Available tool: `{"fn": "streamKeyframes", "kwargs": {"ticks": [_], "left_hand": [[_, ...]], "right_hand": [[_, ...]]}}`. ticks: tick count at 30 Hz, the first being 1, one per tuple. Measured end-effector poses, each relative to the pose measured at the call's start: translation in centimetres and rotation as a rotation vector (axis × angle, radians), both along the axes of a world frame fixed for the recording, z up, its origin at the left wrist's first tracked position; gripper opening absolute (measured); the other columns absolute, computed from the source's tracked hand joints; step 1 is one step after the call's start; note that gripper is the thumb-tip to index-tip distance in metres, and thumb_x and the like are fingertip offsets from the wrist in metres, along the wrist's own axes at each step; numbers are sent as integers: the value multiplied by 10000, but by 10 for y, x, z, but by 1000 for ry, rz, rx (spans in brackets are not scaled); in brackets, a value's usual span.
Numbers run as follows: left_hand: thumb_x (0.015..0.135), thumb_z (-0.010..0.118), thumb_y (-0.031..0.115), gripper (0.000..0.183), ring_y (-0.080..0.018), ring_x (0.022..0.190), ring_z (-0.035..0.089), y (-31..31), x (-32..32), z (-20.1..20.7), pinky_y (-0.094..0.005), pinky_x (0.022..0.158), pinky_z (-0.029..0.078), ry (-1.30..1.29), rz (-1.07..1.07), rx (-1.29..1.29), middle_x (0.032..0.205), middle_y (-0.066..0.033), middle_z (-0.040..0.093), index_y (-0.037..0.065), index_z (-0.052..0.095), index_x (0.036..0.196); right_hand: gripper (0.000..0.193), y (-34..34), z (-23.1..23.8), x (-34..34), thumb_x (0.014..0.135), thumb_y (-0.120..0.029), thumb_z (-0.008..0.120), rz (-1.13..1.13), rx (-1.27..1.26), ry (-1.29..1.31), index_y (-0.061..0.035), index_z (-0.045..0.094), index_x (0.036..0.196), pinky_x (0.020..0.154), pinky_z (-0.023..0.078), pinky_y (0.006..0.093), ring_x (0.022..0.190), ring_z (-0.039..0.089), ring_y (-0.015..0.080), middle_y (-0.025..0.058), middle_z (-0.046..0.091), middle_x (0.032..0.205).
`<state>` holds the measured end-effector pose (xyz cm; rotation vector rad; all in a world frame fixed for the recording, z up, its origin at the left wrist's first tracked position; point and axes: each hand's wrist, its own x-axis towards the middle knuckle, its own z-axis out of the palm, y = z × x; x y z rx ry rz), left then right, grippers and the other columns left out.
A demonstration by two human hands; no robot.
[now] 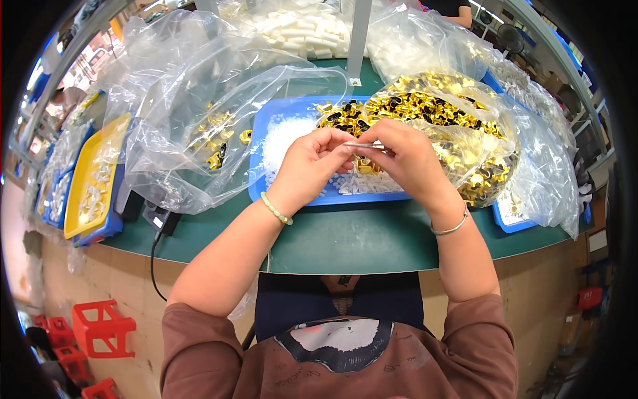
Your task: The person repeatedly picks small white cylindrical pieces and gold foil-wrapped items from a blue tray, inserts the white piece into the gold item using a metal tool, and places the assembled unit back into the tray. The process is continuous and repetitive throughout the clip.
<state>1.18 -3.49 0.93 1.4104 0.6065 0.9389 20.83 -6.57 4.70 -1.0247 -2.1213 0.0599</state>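
pinching a slim metal tool (pixel 364 145) — hands (pixel 311 165) (pixel 407 159) close together; blue tray (pixel 372 197) beneath

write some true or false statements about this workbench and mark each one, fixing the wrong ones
1. The left hand and right hand are both over the blue tray. True.
2. The metal bangle is on the left wrist. False: the metal bangle is on the right wrist, the beaded bracelet on the left.
3. The right hand pinches a slim metallic item. True.
4. The yellow tray is to the person's right. False: the yellow tray is to the left.
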Motion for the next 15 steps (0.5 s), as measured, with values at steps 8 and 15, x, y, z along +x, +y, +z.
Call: {"fn": "streamKeyframes", "kwargs": {"ticks": [8,15], "left_hand": [[959,566,59,202,-87,865,621,-1,0,1,-242,783,524,-77,5,31,984,-46,653,-24,581,1143],[958,578,72,198,-74,850,607,-2,2,1,-226,760,506,-68,64,55,970,-35,649,-14,603,1134]], "right_hand": [[102,6,-3,1,826,-104,711,-13,-88,177,-62,696,919,540,454,308,580,578,222,93,619,705],[111,4,-7,-3,821,-86,700,-85,-92,211,-63,701,930,510,430,301,544,551,199,94,619,708]]}}
